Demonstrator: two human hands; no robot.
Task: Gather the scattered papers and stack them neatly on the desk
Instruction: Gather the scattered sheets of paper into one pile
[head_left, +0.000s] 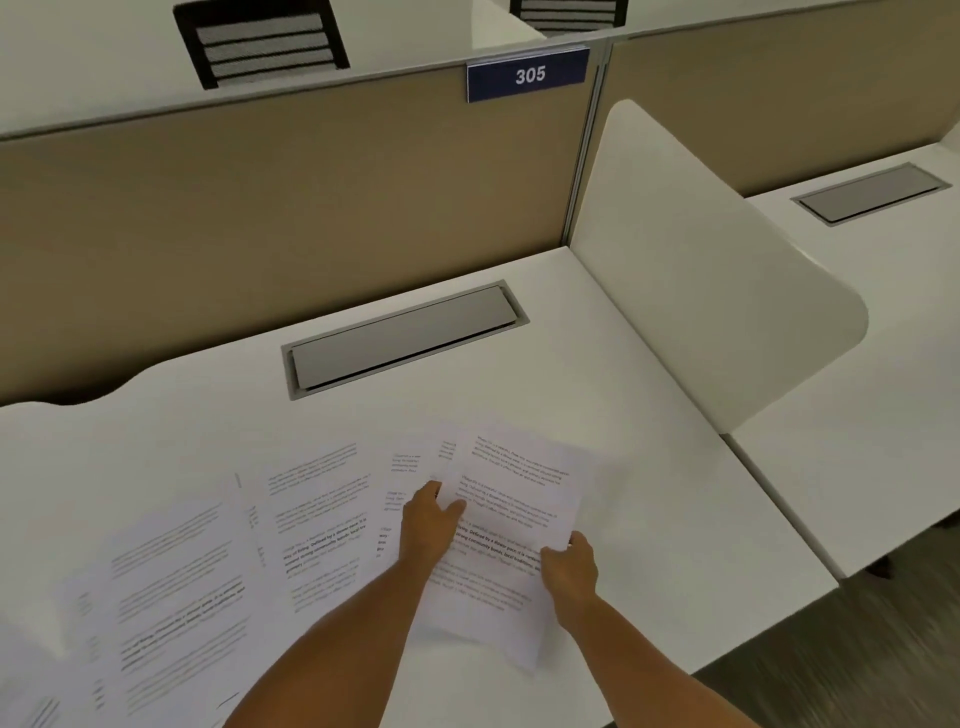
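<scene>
Several printed white paper sheets (311, 519) to slide right across the white tabletop (649, 415) under the top sheet (514, 499), right hand (569, 569) fingers pinching its near-right edge, left hand (428, 525) fingers loosely spread, pressing flat.

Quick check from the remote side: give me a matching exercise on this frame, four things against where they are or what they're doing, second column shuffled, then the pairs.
Things:
1. left hand
2. right hand
3. cable hatch
4. number sign

Places or states:
A. on top of the tan partition
B. grips the right edge of the top sheet
C. set into the desk, beyond the papers
D. rests on the papers, thumb on the top sheet's left edge

Pairs: 1-D, 2-B, 3-C, 4-A
</scene>
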